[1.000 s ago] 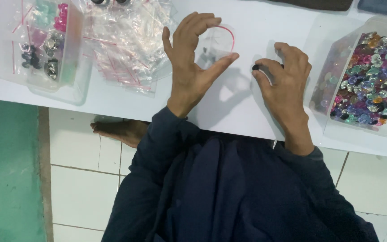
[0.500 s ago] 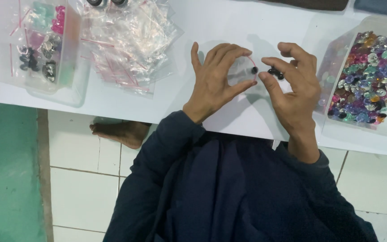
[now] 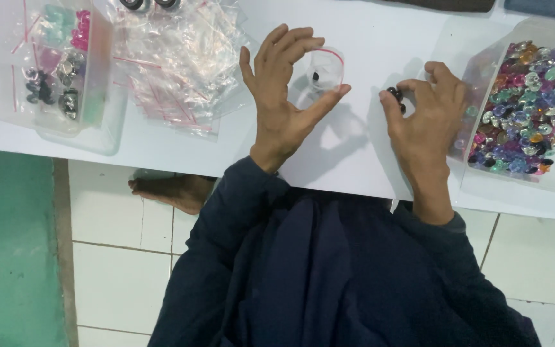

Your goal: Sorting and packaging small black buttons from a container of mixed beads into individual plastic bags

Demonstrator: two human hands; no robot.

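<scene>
Clear bag [image 3: 324, 69] in L hand [image 3: 284, 96], beads [image 3: 396, 97] pinched R hand [image 3: 426, 112]

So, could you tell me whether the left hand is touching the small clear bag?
Touching. The head view shows the left hand pinching the small clear bag between thumb and fingertips, with no gap. The right hand is apart from it.

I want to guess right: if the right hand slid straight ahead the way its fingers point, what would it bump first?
Probably nothing close. The right hand, pinching small dark beads, points up the white table, which looks bare ahead. The dark cloth at the far edge comes first, though depth is unclear.
</scene>
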